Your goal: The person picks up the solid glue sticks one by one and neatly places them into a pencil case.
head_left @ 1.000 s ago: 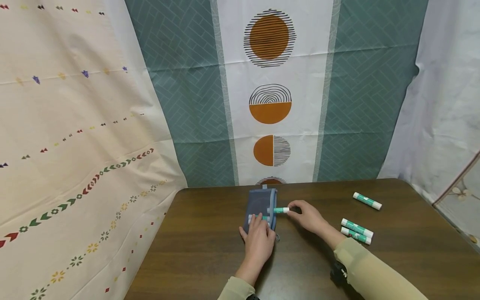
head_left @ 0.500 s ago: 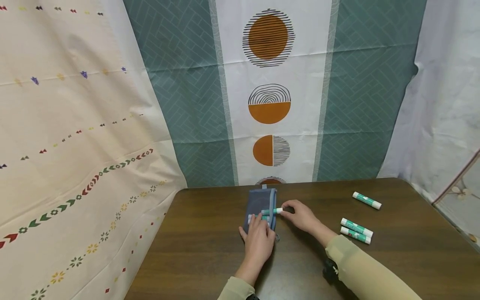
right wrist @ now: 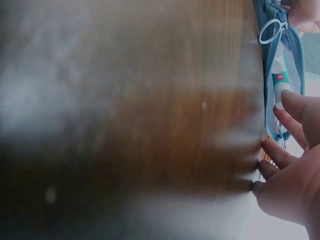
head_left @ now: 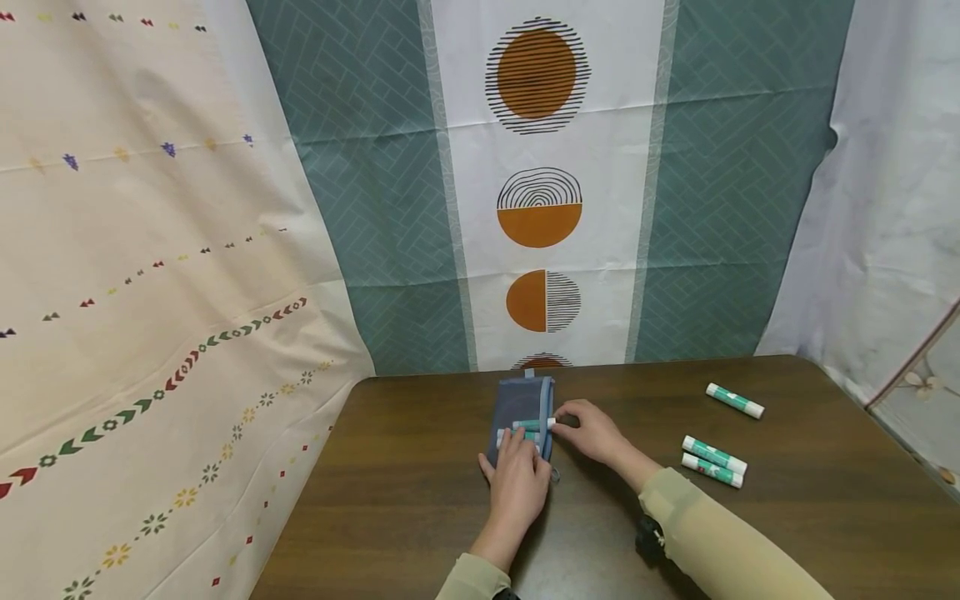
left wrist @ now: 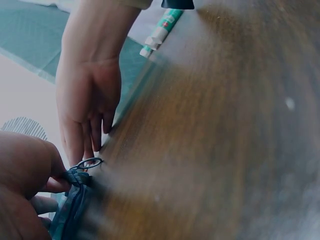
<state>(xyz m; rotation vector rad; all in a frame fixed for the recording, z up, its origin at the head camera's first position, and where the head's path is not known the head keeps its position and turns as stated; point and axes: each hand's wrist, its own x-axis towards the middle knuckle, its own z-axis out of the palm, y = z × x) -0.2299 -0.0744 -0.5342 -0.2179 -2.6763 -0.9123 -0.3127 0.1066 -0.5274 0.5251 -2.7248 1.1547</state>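
A blue-grey zip pouch [head_left: 517, 400] lies on the table, and green-and-white tubes show through its upper side. My left hand [head_left: 516, 483] lies over the pouch's lower part; in the left wrist view its thumb and finger grip the pouch [left wrist: 75, 200] edge near the cord loop. With thumb and index finger, my right hand [head_left: 596, 432] pinches the white end of a glue stick [head_left: 534, 425], most of which is inside the pouch's right-hand opening. The right wrist view shows the opening spread, with the stick [right wrist: 281, 80] between its sides and my right hand [right wrist: 295, 165] at its end.
Two glue sticks [head_left: 714, 455] lie side by side on the table [head_left: 405, 500] to the right of my right hand. Another stick [head_left: 735, 401] lies farther back. Patterned cloths [head_left: 397, 208] hang behind the table and at its left and right.
My right hand has moved left, and the pinched stick has slid from mostly outside the pouch to mostly inside. The left hand and the loose sticks have stayed in place.
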